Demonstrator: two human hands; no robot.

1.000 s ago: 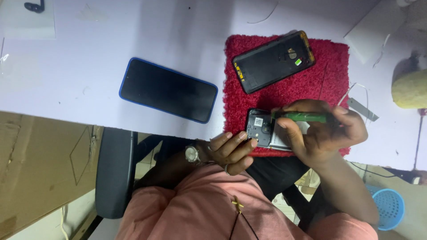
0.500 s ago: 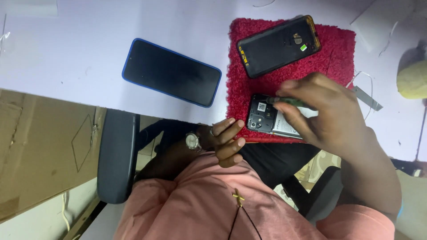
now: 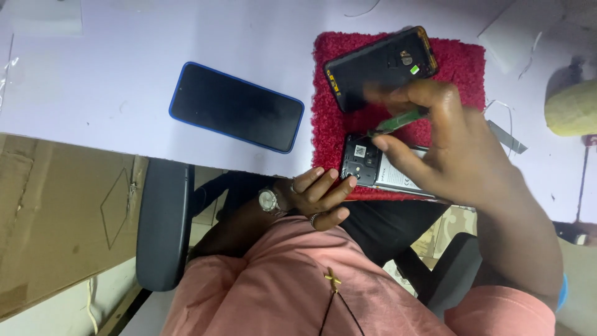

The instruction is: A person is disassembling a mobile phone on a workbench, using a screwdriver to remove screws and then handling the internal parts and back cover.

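We list, left to right, on the pale bench:

1. One brown cardboard sheet below the bench edge, flat, with a diamond outline drawn on it.
2. One dark phone with a blue rim, screen up, lying alone; long axis runs from upper left to lower right.
3. One red mat bearing two items: a black rear cover, long axis rising slightly to the right, with a small green sticker and a yellow sticker at its left end; and the opened phone at the mat's near edge, long axis left to right, camera end pointing left, with one white square label and a white panel.
4. Left hand, wristwatch on, fingers curled, fingertips against the opened phone's left end; whether its grip is clenched on the phone we cannot tell.
5. Right hand, above the opened phone, grip pinching a green tool, which points down-left.
6. One yellowish roll at the far right.
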